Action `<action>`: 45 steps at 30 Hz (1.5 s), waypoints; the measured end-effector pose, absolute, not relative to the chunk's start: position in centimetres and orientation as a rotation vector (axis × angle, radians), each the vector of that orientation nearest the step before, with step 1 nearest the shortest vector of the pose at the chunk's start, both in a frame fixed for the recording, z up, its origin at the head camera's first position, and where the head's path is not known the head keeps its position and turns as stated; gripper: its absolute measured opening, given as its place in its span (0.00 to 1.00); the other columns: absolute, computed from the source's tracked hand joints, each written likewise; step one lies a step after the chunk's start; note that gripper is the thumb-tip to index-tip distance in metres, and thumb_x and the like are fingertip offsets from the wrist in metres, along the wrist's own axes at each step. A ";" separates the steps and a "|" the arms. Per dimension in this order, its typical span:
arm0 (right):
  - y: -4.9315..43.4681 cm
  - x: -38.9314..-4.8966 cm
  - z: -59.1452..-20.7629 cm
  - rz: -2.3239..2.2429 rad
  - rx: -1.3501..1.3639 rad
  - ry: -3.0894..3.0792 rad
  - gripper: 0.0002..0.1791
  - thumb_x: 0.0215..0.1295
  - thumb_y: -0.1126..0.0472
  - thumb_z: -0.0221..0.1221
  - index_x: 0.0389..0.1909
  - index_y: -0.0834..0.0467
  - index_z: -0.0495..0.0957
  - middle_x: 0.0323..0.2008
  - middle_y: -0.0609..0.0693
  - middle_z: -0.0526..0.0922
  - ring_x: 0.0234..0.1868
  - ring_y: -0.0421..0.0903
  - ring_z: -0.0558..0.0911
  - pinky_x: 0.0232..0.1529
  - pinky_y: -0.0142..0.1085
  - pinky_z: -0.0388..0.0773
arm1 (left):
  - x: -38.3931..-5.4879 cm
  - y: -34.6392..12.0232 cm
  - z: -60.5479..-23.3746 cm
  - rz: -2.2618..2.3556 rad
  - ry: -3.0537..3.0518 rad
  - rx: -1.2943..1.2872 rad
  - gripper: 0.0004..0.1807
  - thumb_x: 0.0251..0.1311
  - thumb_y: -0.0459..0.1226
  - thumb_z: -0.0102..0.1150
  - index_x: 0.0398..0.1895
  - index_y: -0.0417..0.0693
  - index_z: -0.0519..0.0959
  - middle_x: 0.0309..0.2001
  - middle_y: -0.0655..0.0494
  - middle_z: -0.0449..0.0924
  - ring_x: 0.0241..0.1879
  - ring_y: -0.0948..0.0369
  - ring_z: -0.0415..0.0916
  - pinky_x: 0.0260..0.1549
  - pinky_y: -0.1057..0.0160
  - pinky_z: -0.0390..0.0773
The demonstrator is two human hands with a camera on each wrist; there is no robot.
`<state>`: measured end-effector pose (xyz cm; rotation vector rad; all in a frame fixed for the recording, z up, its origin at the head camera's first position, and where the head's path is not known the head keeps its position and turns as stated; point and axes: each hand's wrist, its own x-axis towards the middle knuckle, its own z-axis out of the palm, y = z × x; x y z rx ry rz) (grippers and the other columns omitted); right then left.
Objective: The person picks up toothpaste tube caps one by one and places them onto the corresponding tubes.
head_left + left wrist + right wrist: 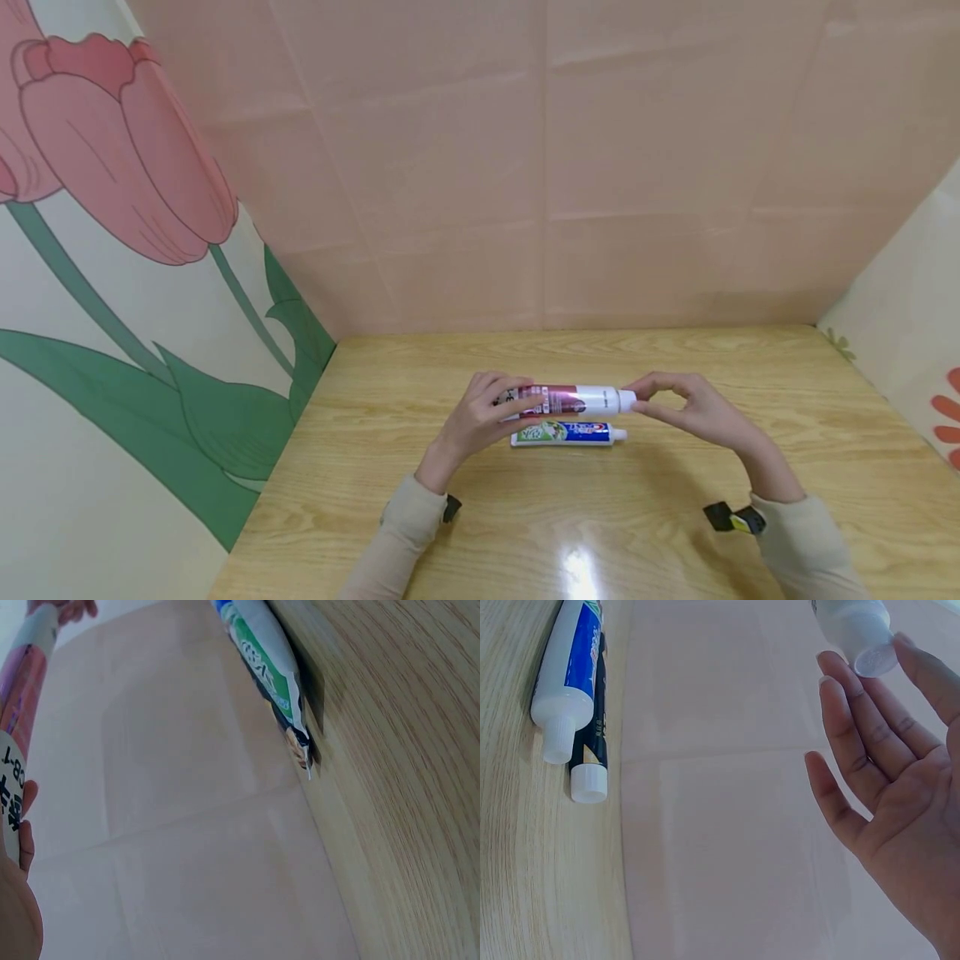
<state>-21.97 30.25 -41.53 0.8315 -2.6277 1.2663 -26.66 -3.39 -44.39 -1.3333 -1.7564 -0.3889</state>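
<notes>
A pink-and-white toothpaste tube [597, 401] is held level above the table, its white cap [877, 660] pointing right. My left hand [480, 410] grips its tail end, fingers over the front. At the other end, the thumb and fingertips of my right hand [705, 410] pinch the cap, the remaining fingers spread in the right wrist view. Below lies a blue, green and white toothpaste tube [588, 433], its cap also to the right. Beside that one, a black tube with a white cap [589, 784] shows in the right wrist view.
The wood-grain table [405, 375] meets a pink sheet-covered wall [450, 208] at its back edge. A wall with painted tulips [135, 158] rises on the left, and a pale wall with red petals [947, 408] stands on the right.
</notes>
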 end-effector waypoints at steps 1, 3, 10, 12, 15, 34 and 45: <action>30.3 -22.0 -41.5 1.263 0.832 -2.632 0.12 0.59 0.63 0.61 0.40 0.44 0.80 0.34 0.38 0.82 0.42 0.37 0.77 0.49 0.62 0.61 | -26.7 -3.4 -44.4 -0.387 -1.752 -1.334 0.21 0.48 0.47 0.69 0.48 0.58 0.81 0.47 0.56 0.78 0.43 0.61 0.71 0.42 0.65 0.71; 30.3 -22.0 -41.4 1.251 0.834 -2.643 0.11 0.60 0.63 0.60 0.41 0.45 0.80 0.34 0.38 0.82 0.43 0.37 0.76 0.49 0.63 0.62 | -26.7 -3.3 -44.4 -0.385 -1.745 -1.335 0.21 0.48 0.47 0.69 0.48 0.58 0.81 0.47 0.56 0.78 0.43 0.61 0.71 0.42 0.65 0.70; 30.4 -22.2 -41.4 1.201 0.884 -2.658 0.10 0.63 0.64 0.57 0.41 0.46 0.80 0.34 0.38 0.82 0.41 0.35 0.77 0.47 0.60 0.65 | -26.8 -3.3 -44.3 -0.378 -1.725 -1.340 0.21 0.47 0.47 0.69 0.48 0.57 0.81 0.47 0.55 0.78 0.43 0.61 0.72 0.43 0.65 0.71; 30.4 -22.3 -41.4 1.187 0.901 -2.657 0.10 0.64 0.64 0.56 0.40 0.47 0.80 0.34 0.37 0.82 0.39 0.36 0.78 0.46 0.58 0.67 | -26.8 -3.3 -44.3 -0.379 -1.726 -1.339 0.21 0.47 0.47 0.69 0.48 0.57 0.81 0.47 0.55 0.78 0.42 0.61 0.72 0.43 0.65 0.71; 30.4 -22.4 -41.6 1.179 0.908 -2.658 0.10 0.65 0.64 0.55 0.40 0.47 0.80 0.34 0.38 0.83 0.38 0.36 0.79 0.45 0.55 0.68 | -26.7 -3.3 -44.2 -0.382 -1.733 -1.338 0.21 0.47 0.47 0.69 0.48 0.57 0.81 0.47 0.55 0.78 0.43 0.61 0.71 0.43 0.65 0.71; 29.0 -21.1 -40.2 1.142 0.950 -2.526 0.24 0.50 0.67 0.68 0.49 0.53 0.74 0.44 0.40 0.79 0.40 0.39 0.78 0.47 0.31 0.67 | -26.6 -3.6 -44.1 -0.388 -1.734 -1.334 0.22 0.46 0.46 0.70 0.48 0.57 0.81 0.47 0.55 0.78 0.43 0.60 0.72 0.42 0.64 0.72; 29.9 -22.1 -41.8 1.135 0.931 -2.540 0.22 0.49 0.63 0.69 0.45 0.45 0.75 0.37 0.36 0.80 0.40 0.36 0.77 0.48 0.38 0.65 | -26.6 -3.5 -44.2 -0.384 -1.731 -1.333 0.21 0.47 0.47 0.69 0.47 0.57 0.81 0.46 0.55 0.78 0.42 0.61 0.71 0.41 0.65 0.71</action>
